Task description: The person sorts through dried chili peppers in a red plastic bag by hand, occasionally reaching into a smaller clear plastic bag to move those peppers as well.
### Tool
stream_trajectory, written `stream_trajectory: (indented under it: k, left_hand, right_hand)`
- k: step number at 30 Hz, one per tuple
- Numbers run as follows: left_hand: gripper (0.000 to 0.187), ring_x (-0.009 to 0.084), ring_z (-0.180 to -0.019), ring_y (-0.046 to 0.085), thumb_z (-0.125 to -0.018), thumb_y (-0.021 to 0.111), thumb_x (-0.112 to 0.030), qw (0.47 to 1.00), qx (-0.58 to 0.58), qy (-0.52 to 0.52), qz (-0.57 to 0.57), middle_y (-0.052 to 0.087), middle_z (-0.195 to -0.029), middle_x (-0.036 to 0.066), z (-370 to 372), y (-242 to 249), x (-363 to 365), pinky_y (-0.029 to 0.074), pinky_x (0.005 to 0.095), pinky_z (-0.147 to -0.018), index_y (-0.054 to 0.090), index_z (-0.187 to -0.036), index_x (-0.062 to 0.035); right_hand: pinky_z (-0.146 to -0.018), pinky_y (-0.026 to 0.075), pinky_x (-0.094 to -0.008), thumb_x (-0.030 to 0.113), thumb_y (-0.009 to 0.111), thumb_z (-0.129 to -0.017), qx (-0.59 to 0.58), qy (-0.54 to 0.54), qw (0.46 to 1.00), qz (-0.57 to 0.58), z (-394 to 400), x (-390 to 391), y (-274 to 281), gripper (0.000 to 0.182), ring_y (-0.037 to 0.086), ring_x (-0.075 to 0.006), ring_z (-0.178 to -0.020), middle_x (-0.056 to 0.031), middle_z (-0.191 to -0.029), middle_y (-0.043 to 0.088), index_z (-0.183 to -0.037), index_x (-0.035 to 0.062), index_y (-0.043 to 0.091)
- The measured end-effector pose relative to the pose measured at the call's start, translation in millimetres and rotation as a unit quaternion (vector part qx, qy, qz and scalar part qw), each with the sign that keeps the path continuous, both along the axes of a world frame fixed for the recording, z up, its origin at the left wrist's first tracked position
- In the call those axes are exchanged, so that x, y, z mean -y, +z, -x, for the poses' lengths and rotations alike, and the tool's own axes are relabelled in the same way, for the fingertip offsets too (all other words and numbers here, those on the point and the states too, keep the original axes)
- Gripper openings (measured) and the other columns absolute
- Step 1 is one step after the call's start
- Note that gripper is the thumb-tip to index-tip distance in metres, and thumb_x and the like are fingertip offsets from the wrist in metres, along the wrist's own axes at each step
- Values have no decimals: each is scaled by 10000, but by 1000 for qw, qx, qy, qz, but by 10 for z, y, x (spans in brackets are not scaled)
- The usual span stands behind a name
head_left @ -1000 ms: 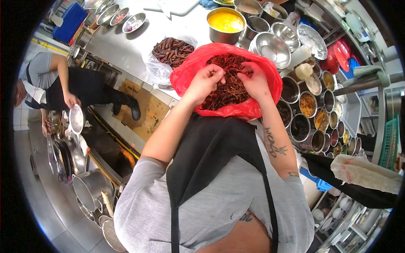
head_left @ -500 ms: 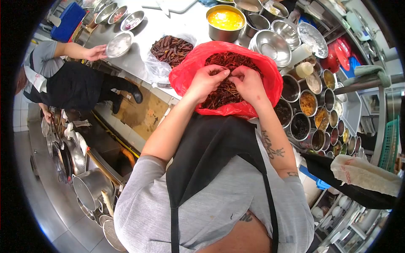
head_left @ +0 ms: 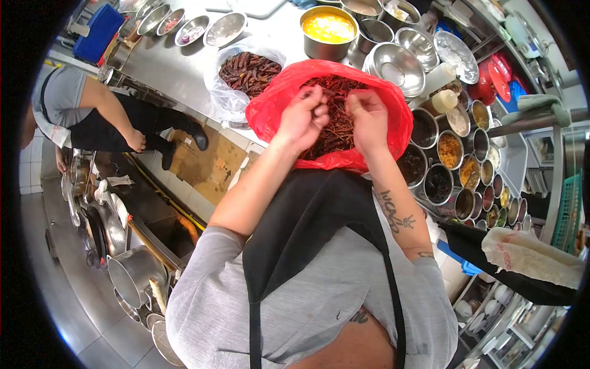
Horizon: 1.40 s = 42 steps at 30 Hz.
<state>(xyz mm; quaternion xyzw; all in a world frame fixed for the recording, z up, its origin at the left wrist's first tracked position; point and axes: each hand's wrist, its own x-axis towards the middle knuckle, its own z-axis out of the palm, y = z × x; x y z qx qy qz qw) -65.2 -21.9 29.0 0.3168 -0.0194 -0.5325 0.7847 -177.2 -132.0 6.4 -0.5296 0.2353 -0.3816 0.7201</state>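
A red plastic bag (head_left: 264,114) stands wide open before me, filled with thin, dark red dried chilies (head_left: 338,132). Over it, my left hand (head_left: 304,117) is closed in a pinch, with a dried chili at its fingertips. My right hand (head_left: 369,120) is pinched too, a little to the right, seemingly on the same chili or a piece of it; the fingers partly hide it. Left of the red bag, a clear plastic bag (head_left: 220,95) holds larger, darker dried chilies (head_left: 251,74).
Beyond the bag stands a pot of yellow liquid (head_left: 329,46). Steel bowls (head_left: 398,69) and several ingredient tins (head_left: 450,151) crowd the right side. Metal bowls (head_left: 225,29) line the back left. A co-worker (head_left: 110,117) in a black apron stands left, by the pans and a large pot (head_left: 136,277).
My hands have drawn apart from fingertips together, the left tilting upward. The co-worker has set the metal bowl down on the counter and lowered that arm.
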Motion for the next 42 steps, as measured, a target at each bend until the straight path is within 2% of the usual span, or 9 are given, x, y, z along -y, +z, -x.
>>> stream_trajectory:
  k: [3, 8, 10, 12, 14, 17, 28, 37, 42]
  left_hand:
    - [144, 133, -728, 501, -1022, 574, -232, 994, 108, 11, -30, 575, -895, 21, -171, 55, -91, 400, 253, -627, 556, -1005, -91]
    - [116, 143, -693, 558, -929, 665, -178, 945, 254, -158, -132, 604, -774, 9, -270, 136, -246, 399, 265, -589, 583, -919, -97]
    - [145, 152, -650, 563, -887, 720, -174, 851, 411, -249, -213, 608, -716, 7, -234, 197, -282, 405, 260, -579, 608, -862, -84]
    - [171, 236, -705, 649, -791, 790, -172, 663, 691, -224, -180, 684, -756, 125, -213, 29, -276, 509, 346, -693, 702, -838, -34]
    - [179, 273, -775, 690, -767, 784, -154, 544, 774, -231, -228, 698, -814, 173, -143, -107, -258, 526, 391, -764, 723, -888, -38]
    - [156, 283, -808, 707, -775, 772, -145, 559, 760, -248, -222, 716, -832, 176, -105, -181, -206, 532, 395, -781, 734, -874, -31]
    - [205, 152, -720, 664, -852, 772, -191, 783, 590, -34, -194, 717, -757, 112, -152, 181, -161, 520, 320, -706, 733, -881, 8]
    - [204, 62, -688, 564, -929, 725, -213, 813, 558, 18, -164, 670, -764, 14, -115, 110, -98, 459, 246, -634, 686, -878, -20]
    - [245, 40, -549, 381, -1008, 610, -293, 980, 146, -111, -72, 532, -725, -25, -74, 97, -133, 310, 200, -484, 605, -925, -62]
  right_hand:
    - [-709, 485, -256, 67, 714, -901, -117, -21, 993, -11, 114, 185, 17, 152, 588, -99, -760, -9, -871, 659, -1042, 27, 677]
    - [-751, 506, -286, 76, 711, -893, -119, -54, 987, 97, 77, 186, -100, 252, 620, -135, -810, -55, -957, 677, -1134, 19, 662]
    - [-752, 509, -291, 70, 706, -890, -126, -49, 984, 114, 76, 166, -92, 262, 622, -136, -808, -63, -963, 683, -1143, 17, 661]
    - [-741, 508, -287, 63, 702, -887, -148, -44, 979, 133, 95, 154, -50, 256, 618, -128, -792, -61, -947, 688, -1135, 15, 665]
    - [-747, 505, -271, 60, 693, -894, -181, -28, 970, 160, 118, 137, 35, 244, 606, -104, -798, -44, -948, 688, -1132, 12, 671]
    - [-709, 499, -272, 63, 691, -885, -204, -15, 959, 194, 143, 117, 112, 210, 598, -98, -756, -37, -905, 693, -1090, 18, 687]
    - [-789, 533, -365, 186, 734, -866, -291, 200, 899, 261, 211, 4, 186, 227, 688, -244, -849, -162, -918, 705, -979, -11, 733]
    - [-746, 491, -300, 87, 699, -877, -211, 183, 932, 231, 206, 10, 225, 104, 615, -158, -773, -78, -823, 651, -885, -15, 682]
    - [-798, 471, -270, -36, 637, -887, -60, 210, 958, 187, 187, 22, 176, 45, 572, -123, -823, -35, -839, 599, -871, -6, 608]
